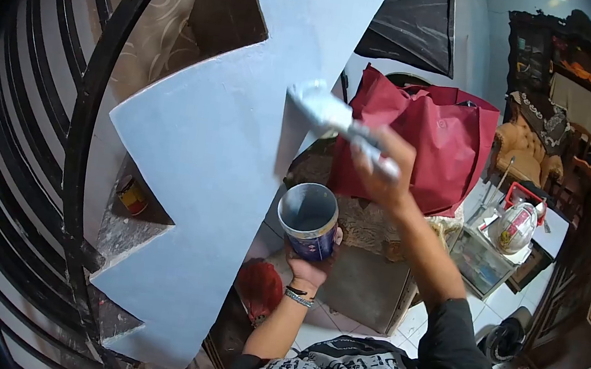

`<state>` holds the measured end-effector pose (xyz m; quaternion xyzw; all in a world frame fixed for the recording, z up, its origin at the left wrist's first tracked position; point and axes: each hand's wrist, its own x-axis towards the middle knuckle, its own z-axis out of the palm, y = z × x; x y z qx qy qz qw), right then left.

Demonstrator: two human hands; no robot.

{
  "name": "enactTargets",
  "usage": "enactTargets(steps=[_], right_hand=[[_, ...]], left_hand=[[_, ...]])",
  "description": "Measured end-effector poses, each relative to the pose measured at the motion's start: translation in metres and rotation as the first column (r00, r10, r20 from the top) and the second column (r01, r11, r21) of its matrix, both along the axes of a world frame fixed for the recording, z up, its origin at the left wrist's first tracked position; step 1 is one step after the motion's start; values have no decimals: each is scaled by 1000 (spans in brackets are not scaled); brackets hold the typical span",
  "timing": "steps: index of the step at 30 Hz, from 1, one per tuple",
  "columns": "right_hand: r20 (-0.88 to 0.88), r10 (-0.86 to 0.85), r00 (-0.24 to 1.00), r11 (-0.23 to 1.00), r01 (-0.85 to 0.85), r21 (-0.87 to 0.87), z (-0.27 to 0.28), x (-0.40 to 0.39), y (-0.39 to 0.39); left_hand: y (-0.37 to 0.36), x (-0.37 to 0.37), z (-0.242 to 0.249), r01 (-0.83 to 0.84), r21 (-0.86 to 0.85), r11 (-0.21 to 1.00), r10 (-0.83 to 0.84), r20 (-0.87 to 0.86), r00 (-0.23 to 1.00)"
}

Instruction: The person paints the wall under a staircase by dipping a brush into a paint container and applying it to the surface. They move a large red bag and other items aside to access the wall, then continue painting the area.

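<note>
My left hand (309,269) is closed around a dark blue paint can (312,248), holding it upright from below and the side. Pale paint coats the can's inner wall. In my right hand (391,168) I grip a paintbrush (330,109) by its handle. Its bristles carry pale blue-white paint and lie at the edge of the light blue stair side (206,129), apparently against it, though motion blurs the brush. The bare wrist with bracelets (298,297) is below the can.
A black metal railing (82,121) curves along the left. On a stair step stands a small yellow-and-red can (133,198). A large red bag (434,139) sits just behind my right hand. Further right are a glass-sided box (482,259), an armchair (520,149) and a dark cabinet (526,50).
</note>
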<state>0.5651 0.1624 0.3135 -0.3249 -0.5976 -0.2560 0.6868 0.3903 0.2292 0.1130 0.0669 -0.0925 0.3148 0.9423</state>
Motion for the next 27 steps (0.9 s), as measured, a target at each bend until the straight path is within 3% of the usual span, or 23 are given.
enactTargets(steps=[2,3,5,6,7,10,13,19,22,23,24,25,26,27], right_hand=[[15,16,1000,998,-15,-58,-32,-10,-10],[-8,58,998,997,-58,-42,-32,-7,-12],[-63,147,987,989,-148,-11,-29,-5,-20],[-32,79,996,997,-78,20,-12,1,-23],[-49,59,997,983,-50,178,7,5,-16],[-188,15,982,993,7,117,42,18,-2],[-82,-4,997,1000,6,27,9,15,17],[28,97,995,989,-94,-112,-69,-26,-19],[50,71,996,996,-68,-58,-47,-16,-32],[34,-1,999,1000,1,12,-34,-11,-29],[-98,45,994,997,-51,-64,-22,-10,-30],[-124,38,992,997,-46,-60,-18,-6,-21],[-148,30,988,998,-39,-55,-17,-5,-14],[-66,17,998,997,-22,-78,-24,-7,-11]], left_hand=[[-2,-1,1,16,-19,1000,-16,-1,1000],[-1,0,2,12,48,999,-13,19,1000],[-3,2,4,30,0,1000,-30,41,999],[-5,1,6,40,-28,999,-38,46,998],[-4,1,4,12,-27,1000,-11,19,1000],[-1,2,1,-38,-8,999,38,-32,999],[-2,2,6,-29,20,999,29,-16,999],[7,0,-13,-27,71,997,25,29,999],[4,1,-10,48,-53,997,-45,56,997],[11,-2,-18,308,118,944,-327,211,921],[10,-3,-17,217,71,974,-226,166,960],[8,-1,-14,122,30,992,-124,115,986],[7,0,-13,24,-6,1000,-24,59,998],[14,1,-22,-72,-33,997,70,-40,997]])
